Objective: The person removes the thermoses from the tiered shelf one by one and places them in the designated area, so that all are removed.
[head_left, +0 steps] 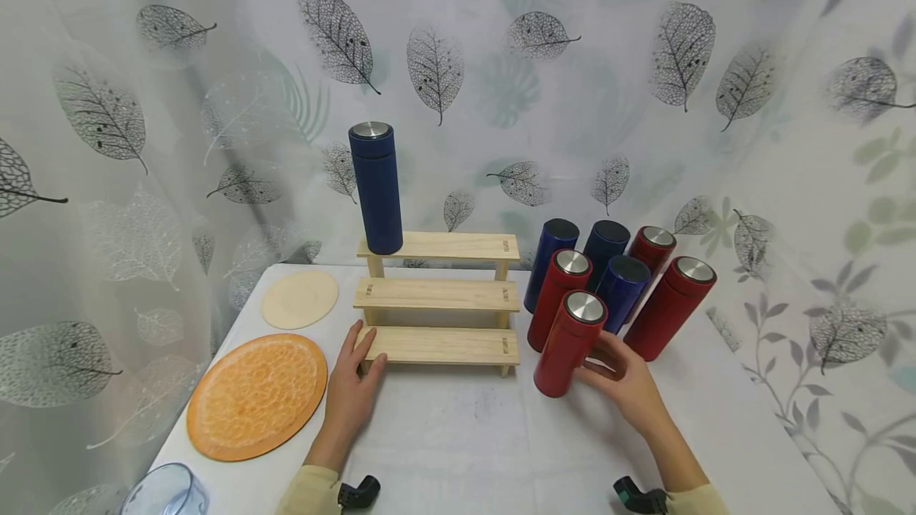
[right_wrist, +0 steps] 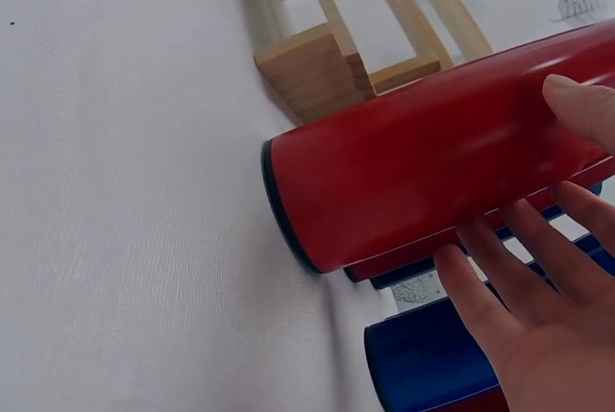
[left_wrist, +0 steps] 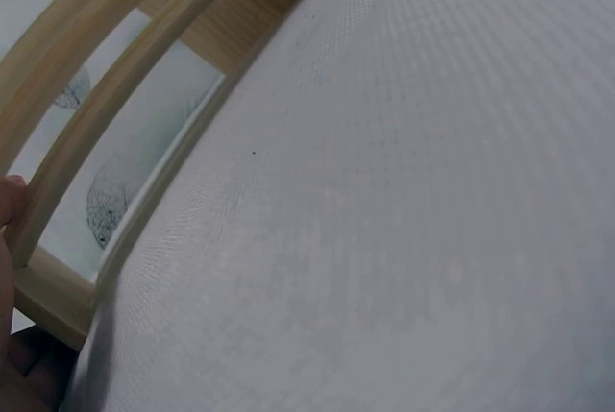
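At the left end of the bottom tier of a three-tier wooden rack (head_left: 436, 346), my left hand (head_left: 352, 389) holds on with thumb and fingers. The left wrist view shows the rack (left_wrist: 62, 167) with only part of that hand at its edge. A navy blue thermos (head_left: 377, 189) stands upright on the top tier's left end. My right hand (head_left: 624, 388) is at the right side of the front red thermos (head_left: 570, 344). In the right wrist view, the thumb lies over this red thermos (right_wrist: 432, 153), while the other fingers (right_wrist: 519, 273) extend fairly straight beside it.
Right of the rack stand more thermoses: red ones (head_left: 671, 308) with silver lids and blue ones (head_left: 624, 280) showing dark ends. On the left lie an orange round mat (head_left: 258, 396) and a pale round mat (head_left: 299, 300). A clear glass container (head_left: 166, 491) is at the near left corner.
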{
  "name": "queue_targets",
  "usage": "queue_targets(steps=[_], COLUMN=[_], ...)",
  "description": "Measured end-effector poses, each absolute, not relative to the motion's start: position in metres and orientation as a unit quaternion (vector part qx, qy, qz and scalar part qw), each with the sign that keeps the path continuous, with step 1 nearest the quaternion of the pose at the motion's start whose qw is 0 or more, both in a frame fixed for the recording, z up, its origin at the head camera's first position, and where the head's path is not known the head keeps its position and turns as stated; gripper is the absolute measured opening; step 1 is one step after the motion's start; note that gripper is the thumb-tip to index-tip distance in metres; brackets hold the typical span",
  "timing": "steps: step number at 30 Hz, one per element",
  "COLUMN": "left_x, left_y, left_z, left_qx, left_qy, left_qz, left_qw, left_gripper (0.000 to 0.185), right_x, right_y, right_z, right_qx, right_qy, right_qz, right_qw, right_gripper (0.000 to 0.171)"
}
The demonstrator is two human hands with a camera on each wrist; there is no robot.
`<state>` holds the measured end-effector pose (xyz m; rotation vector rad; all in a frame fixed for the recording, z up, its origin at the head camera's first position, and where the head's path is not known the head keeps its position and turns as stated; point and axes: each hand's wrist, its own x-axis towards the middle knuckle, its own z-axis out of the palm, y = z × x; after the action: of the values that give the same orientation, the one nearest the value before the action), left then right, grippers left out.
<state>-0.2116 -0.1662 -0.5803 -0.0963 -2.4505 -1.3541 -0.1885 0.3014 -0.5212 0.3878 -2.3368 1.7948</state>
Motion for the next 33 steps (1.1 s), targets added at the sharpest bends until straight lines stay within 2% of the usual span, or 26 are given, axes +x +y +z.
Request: queue_targets(steps=[14, 25, 33], left_x=[-0.213, -0.213, -0.213], left_y=[-0.165, -0.167, -0.168], left_z=[-0.579, -0.579, -0.581], left_qx=[-0.033, -0.036, -0.035], left_qy=[-0.861, -0.860, -0.863], left_qz=[-0.481, -0.482, -0.479], left_qw=[0.161, 0.163, 0.158], left_gripper=[0.057, 0.057, 0.057], right_x=[-0.165, -0.138, -0.128], right_y=[0.305, 0.298, 0.285], right_z=[-0.492, -0.479, -0.460], right_qx=[0.143, 0.126, 0.153], right_qy=[-0.784, -0.768, -0.767], right_qz=[0.591, 0.614, 0.609], right_qw=[0.123, 0.128, 0.129], right_gripper=[0.057, 0.049, 0.048])
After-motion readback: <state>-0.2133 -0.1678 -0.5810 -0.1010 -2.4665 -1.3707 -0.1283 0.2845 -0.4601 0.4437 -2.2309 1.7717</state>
